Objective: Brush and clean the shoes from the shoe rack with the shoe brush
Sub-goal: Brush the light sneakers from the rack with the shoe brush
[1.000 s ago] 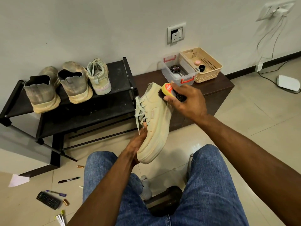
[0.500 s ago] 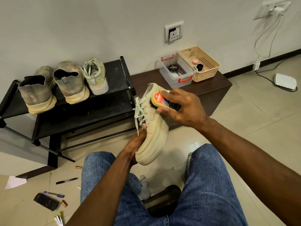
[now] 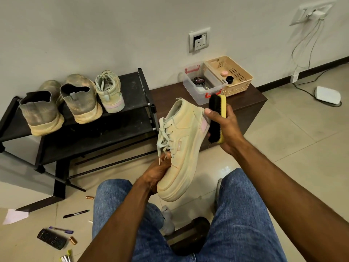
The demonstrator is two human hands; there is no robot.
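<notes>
A dusty beige sneaker (image 3: 184, 140) hangs above my knees, toe toward me, heel up and away. My left hand (image 3: 156, 173) grips it near the toe and laces. My right hand (image 3: 225, 127) holds a yellow-backed shoe brush (image 3: 217, 118) upright, its black bristles facing the sneaker's heel at the pink patch, touching or nearly so. On the black shoe rack (image 3: 130, 86) at the left stand two worn grey-tan shoes (image 3: 79, 103) and the matching beige sneaker (image 3: 110, 91).
A dark wooden cabinet (image 3: 251, 103) beside the rack carries a clear box (image 3: 203, 86) with a polish tin and a beige basket (image 3: 234, 76). Pens, a remote (image 3: 51, 239) and small items litter the tiled floor at lower left. A cable and white device (image 3: 327, 95) lie at right.
My right hand has lifted the brush off the sneaker's side and turned it upright beside the heel. The left hand still holds the shoe in much the same place.
</notes>
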